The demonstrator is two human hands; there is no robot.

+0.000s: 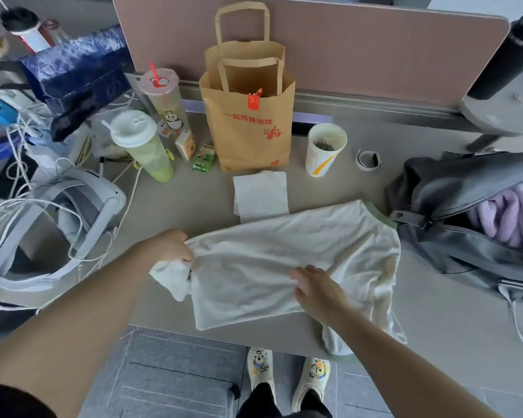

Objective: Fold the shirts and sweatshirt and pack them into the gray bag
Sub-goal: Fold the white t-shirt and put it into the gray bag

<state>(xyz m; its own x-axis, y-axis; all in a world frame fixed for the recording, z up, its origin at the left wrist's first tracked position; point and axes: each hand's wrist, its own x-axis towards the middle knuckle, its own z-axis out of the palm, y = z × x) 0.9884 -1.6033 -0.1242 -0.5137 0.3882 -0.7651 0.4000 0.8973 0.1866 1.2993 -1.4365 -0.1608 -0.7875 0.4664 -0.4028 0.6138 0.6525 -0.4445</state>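
Observation:
A white T-shirt with green trim [287,254] lies spread across the near edge of the desk, one sleeve hanging over the front. My left hand [172,247] pinches its left edge, where the cloth bunches up. My right hand [314,286] presses on the shirt's lower middle and grips a fold of cloth. A smaller folded white garment [260,196] lies flat just behind the shirt. At the right stands the gray bag [453,236], unzipped, with a lilac garment [507,212] inside it.
A brown paper bag [248,128] stands at the back middle, with drink cups [139,143] to its left and a paper cup [323,149] and a tape roll [367,159] to its right. A white headset [73,212] and tangled cables fill the left side.

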